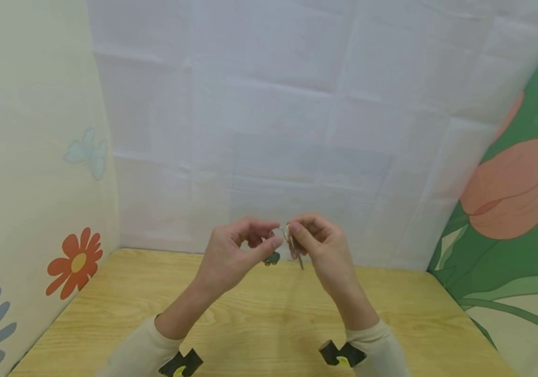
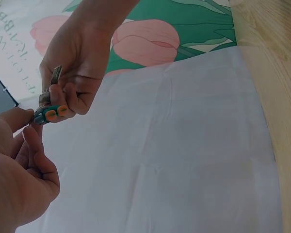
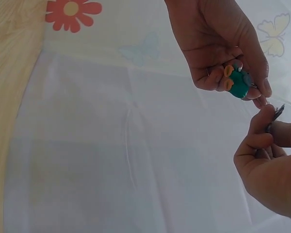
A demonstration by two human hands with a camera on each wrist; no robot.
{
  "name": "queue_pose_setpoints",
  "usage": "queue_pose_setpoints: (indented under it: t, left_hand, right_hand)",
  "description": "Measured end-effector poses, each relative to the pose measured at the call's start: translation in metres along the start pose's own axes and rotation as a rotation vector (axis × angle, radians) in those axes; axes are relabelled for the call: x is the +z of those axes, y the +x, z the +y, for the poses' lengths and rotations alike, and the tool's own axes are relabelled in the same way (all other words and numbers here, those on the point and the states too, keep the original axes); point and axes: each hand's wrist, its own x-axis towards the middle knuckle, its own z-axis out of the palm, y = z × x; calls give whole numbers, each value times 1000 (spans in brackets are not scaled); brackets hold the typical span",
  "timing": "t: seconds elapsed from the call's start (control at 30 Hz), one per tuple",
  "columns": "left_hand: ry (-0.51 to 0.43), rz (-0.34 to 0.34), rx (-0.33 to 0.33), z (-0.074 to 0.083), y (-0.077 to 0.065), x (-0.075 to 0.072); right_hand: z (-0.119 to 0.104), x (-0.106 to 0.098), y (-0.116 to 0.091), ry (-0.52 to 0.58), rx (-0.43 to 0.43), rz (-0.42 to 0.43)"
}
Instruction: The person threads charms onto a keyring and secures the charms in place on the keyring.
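Note:
Both hands meet in the air above the table, joined by a thin metal key ring point(image 1: 282, 229). My left hand point(image 1: 235, 251) pinches the ring between thumb and forefinger. From it hangs a small green charm with orange parts point(image 3: 239, 85), close under the left fingers. With thumb and curled fingers my right hand point(image 1: 327, 248) grips a key point(image 1: 300, 259), its blade pointing down past the fingertips. The key's metal end point(image 2: 56, 74) shows beyond the right fingers in the left wrist view, while its head is mostly hidden by them.
Below the hands lies a wood-grain table point(image 1: 250, 324). A creased white sheet point(image 1: 297, 115) hangs behind it. On the left is a panel with a printed red flower point(image 1: 73, 262); on the right, one with printed tulips point(image 1: 514, 193). Black wrist mounts point(image 1: 341, 353) sit at the sleeves.

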Motion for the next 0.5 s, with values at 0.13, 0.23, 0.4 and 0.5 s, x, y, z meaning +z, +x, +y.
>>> queue_pose_setpoints:
  t: [0.13,0.23,0.4,0.5]
  left_hand:
    - [-8,-9,4,-1,0,0]
    - [-15,-9,8,-1,0,1]
    - [-19,5,34,0,0,2]
    - [2,24,65,0,-1,4]
  right_hand:
    - [0,0,0,4,-4,-9]
    - [1,0,0,13,-5,-20]
    - [2,0,1,46,2,-27]
    - [3,1,1,55,-1,-23]
